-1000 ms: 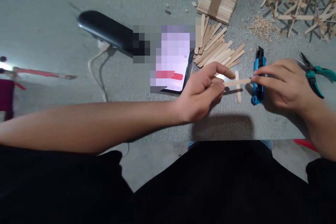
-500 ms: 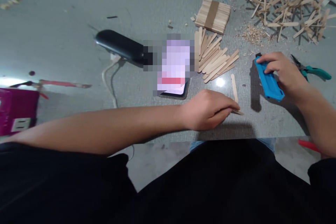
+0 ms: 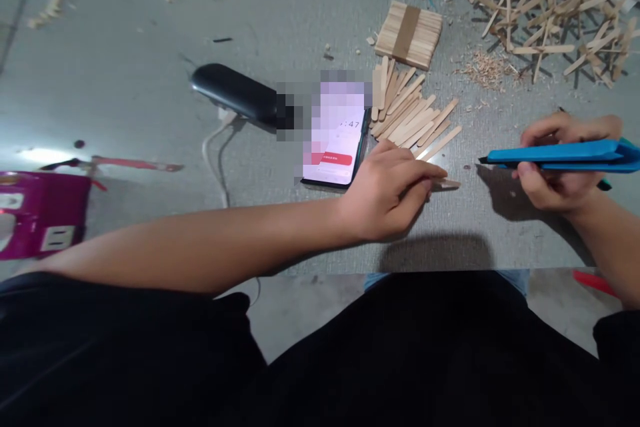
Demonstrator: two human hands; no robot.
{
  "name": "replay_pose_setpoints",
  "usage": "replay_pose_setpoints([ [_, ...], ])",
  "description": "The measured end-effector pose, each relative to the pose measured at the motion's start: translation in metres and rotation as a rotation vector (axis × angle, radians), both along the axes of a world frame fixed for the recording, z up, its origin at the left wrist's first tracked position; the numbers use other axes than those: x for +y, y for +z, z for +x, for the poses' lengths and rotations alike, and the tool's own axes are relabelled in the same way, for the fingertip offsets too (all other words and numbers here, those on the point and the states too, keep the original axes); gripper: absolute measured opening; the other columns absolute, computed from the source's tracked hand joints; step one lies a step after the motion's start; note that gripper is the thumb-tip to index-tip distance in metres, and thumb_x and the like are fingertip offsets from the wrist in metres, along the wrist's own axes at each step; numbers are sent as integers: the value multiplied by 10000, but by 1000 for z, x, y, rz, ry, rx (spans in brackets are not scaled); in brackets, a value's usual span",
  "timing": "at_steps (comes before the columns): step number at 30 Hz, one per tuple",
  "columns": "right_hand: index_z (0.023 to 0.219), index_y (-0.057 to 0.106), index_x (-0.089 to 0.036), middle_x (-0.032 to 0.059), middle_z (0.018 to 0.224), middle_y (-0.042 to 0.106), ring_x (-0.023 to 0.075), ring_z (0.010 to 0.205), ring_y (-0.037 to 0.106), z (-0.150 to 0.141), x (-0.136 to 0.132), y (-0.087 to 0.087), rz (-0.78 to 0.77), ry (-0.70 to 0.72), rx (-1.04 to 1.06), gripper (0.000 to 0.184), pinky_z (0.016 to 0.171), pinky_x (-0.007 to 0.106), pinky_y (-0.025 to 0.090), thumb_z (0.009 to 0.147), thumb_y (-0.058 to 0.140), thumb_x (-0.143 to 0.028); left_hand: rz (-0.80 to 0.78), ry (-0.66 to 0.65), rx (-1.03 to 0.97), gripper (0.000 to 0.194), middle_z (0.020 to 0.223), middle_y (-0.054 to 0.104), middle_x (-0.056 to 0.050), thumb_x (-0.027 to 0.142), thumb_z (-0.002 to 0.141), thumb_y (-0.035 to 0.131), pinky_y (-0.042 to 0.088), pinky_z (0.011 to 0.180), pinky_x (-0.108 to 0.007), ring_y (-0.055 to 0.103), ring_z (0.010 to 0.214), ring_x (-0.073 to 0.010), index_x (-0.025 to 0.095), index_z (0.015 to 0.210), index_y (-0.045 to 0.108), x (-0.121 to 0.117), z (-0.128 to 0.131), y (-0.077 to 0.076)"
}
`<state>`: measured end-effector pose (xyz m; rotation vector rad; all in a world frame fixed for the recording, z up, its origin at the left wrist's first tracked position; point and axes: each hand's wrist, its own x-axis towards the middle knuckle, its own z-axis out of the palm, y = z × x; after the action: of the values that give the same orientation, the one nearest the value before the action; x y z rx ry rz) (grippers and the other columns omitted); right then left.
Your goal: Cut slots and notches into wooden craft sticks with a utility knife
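My left hand (image 3: 390, 190) rests low over the table, thumb and fingers pinched on a wooden craft stick (image 3: 447, 185) whose free end points right. My right hand (image 3: 560, 160) is wrapped round a long blue hand tool (image 3: 565, 155) with a narrow dark tip; its exact kind is unclear. That tool lies sideways in the hand, its tip facing the held stick across a gap. Just beyond my left hand, loose craft sticks (image 3: 413, 117) are fanned out, partly covered by the fingers.
A banded bundle of sticks (image 3: 425, 37) lies behind the loose ones. Small shavings (image 3: 485, 70) and a heap of sticks (image 3: 540, 13) are at the back right. A lit phone (image 3: 335, 140), a black case-like device (image 3: 235, 90) with a white cable (image 3: 213, 167), and a purple box (image 3: 50, 213) stand leftward.
My right hand has turned the blue tool from pointing away to lying sideways, tip leftward. My left hand has moved slightly away from the table's front edge, keeping a stick pinched.
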<state>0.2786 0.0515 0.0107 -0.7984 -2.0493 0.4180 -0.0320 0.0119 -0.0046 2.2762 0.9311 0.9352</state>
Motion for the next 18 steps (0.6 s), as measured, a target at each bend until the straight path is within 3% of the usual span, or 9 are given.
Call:
replay_pose_setpoints([
  [3,1068,600,-325,-25,823,708,174,555,622,-4,-8,3,-17,16,57,283,462,335,507,864,795,-311,-74,-53,43,293,891,837,-57,188,1064,543,508,884,-419,747,746,-197,167,1139,826,-1,1,2],
  [8,983,693,-307,-14,742,684,171,535,585,-3,-16,14,-63,67,-128,74,480,348,458,924,710,-349,-173,-15,90,305,886,836,-48,256,1096,529,492,913,-437,754,779,-205,178,1103,823,-1,2,1],
  [11,999,731,-288,-24,726,712,148,494,565,0,-18,11,-95,15,-239,114,480,333,463,961,700,-391,-219,12,117,309,872,820,-48,302,1099,535,465,938,-465,755,826,-226,190,1050,819,0,2,0],
  [15,1033,756,-260,3,775,779,182,580,686,-4,-22,1,0,-127,-263,169,557,342,550,997,663,-396,-239,60,161,346,877,788,-57,322,1106,513,404,1010,-530,732,881,-252,213,1066,839,0,2,2],
  [18,1030,739,-253,0,776,795,192,632,736,-10,-22,-2,98,-38,-320,184,603,339,579,1011,636,-404,-262,61,161,382,905,778,-61,303,1115,471,385,1017,-532,726,909,-256,216,1133,843,-1,1,3],
])
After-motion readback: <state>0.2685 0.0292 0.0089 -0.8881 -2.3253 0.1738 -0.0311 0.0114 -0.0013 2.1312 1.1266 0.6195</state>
